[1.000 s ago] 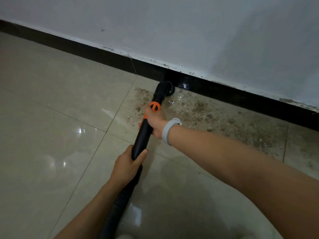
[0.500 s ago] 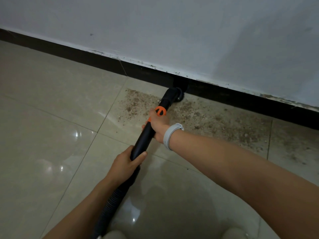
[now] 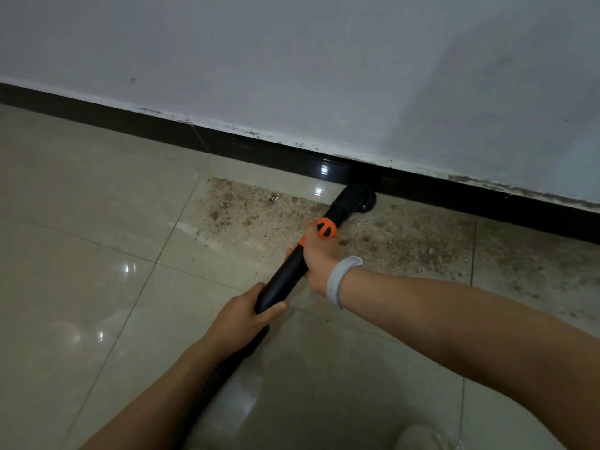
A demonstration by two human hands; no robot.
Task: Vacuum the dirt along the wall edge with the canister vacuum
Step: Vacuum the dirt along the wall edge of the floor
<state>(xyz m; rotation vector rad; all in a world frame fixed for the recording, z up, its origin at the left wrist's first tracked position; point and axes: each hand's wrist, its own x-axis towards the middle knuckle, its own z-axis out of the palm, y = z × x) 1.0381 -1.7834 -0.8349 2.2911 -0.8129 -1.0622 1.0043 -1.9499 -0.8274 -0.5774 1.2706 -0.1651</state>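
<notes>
A black vacuum wand (image 3: 289, 274) with an orange collar (image 3: 325, 228) runs from the lower middle up toward the wall. Its round brush nozzle (image 3: 358, 198) sits on the floor against the black skirting board (image 3: 227, 142). My right hand (image 3: 316, 254), with a pale wristband, grips the wand just below the orange collar. My left hand (image 3: 243, 315) grips the wand's lower end where the ribbed hose (image 3: 220, 375) begins. Brown dirt (image 3: 259, 212) lies scattered on the tiles left of the nozzle, and more dirt (image 3: 415, 241) spreads to its right. The canister is out of view.
Glossy beige floor tiles (image 3: 81, 254) fill the left and lower view. A white wall (image 3: 292, 60) with a grimy lower edge rises above the skirting. A pale shoe tip (image 3: 418, 436) shows at the bottom right.
The nozzle has slid to the right along the skirting board, leaving a cleaner strip of tile beside the wall. Both hands kept their grip and moved with the wand.
</notes>
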